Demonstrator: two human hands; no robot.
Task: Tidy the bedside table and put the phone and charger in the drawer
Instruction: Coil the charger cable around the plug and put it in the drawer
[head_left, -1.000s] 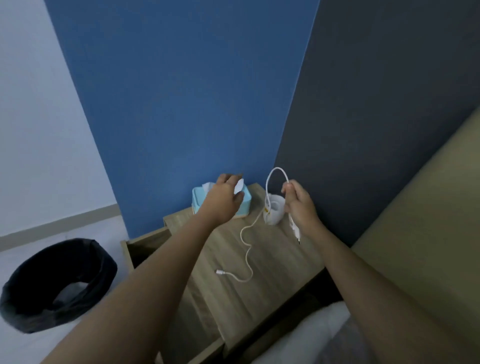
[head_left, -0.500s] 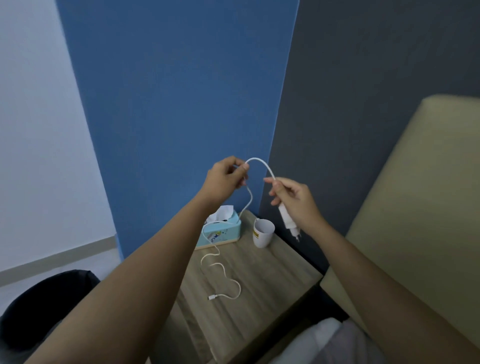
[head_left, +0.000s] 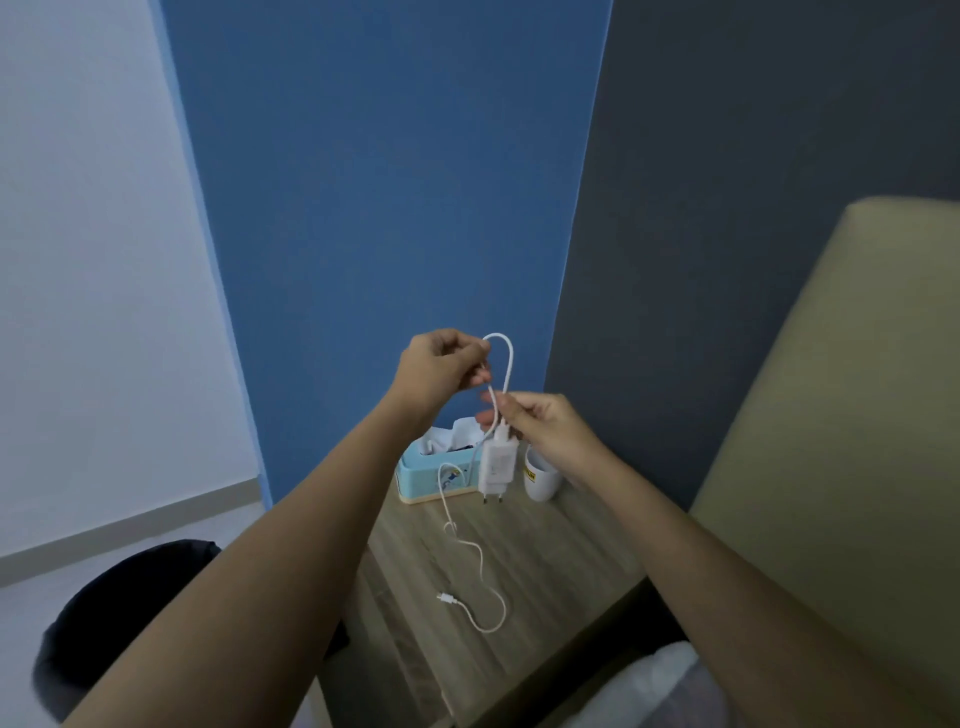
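Here the person holds both hands up above a wooden bedside table (head_left: 545, 587) that stands in a corner of the room. The left hand (head_left: 441, 369) has its fingers closed on the white cable (head_left: 506, 358), which makes a small arch over to the right hand (head_left: 545, 431). The right hand pinches the same cable just above the white charger (head_left: 497, 462), so the charger hangs in the air with its two pins pointing down, in front of the tissue box. From the hands the cable falls down in loose curves, and its free end with the small plug lies on the table top. At the back of the table stands a light blue tissue box (head_left: 431, 473), and just to its right a white cup (head_left: 540, 480), partly hidden by the right hand. Behind the table the wall is blue (head_left: 389, 182), on the right it is dark grey (head_left: 753, 182), and on the far left it is pale. A beige headboard (head_left: 841, 389) rises at the right side. A dark round bin (head_left: 119, 613) stands on the floor to the left of the table, partly behind the left arm.
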